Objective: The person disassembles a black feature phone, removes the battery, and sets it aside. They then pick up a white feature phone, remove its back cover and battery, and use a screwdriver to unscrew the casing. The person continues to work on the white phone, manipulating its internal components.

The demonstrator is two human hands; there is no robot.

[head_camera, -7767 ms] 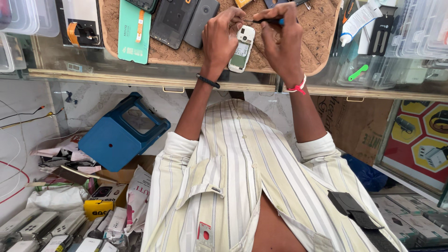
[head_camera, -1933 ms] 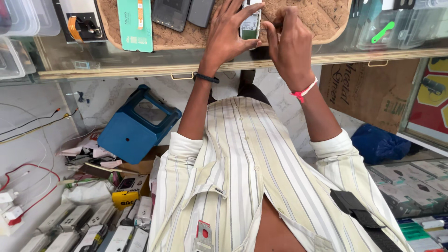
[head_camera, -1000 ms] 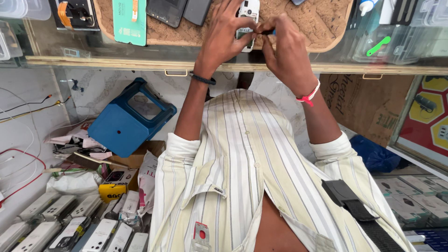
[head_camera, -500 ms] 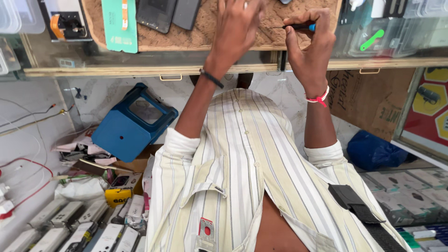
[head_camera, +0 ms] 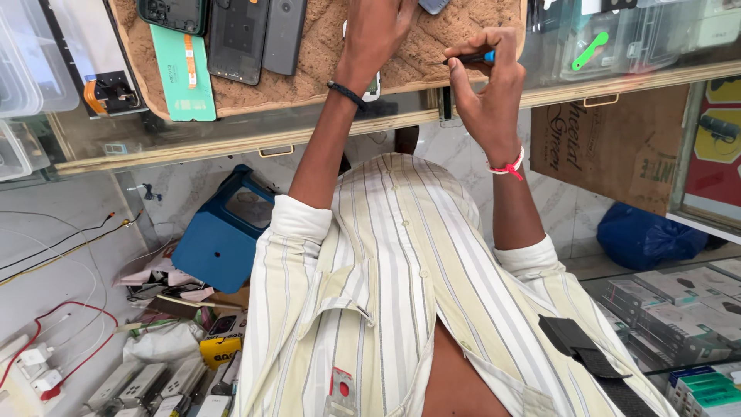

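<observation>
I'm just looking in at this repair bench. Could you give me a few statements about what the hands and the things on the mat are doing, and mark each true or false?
1. The right hand pinches a thin blue-handled tool. True.
2. The left hand rests on a small white phone on the brown mat. True.
3. Both hands grip the tool together. False: the hands are apart, and only the right holds it.
4. The teal phone back cover lies under the right hand. False: it lies far off beyond the left hand.
5. The left wrist wears a black band. True.

phones (head_camera: 247,38) on mat (head_camera: 324,54), left of hands (head_camera: 374,35)
</observation>
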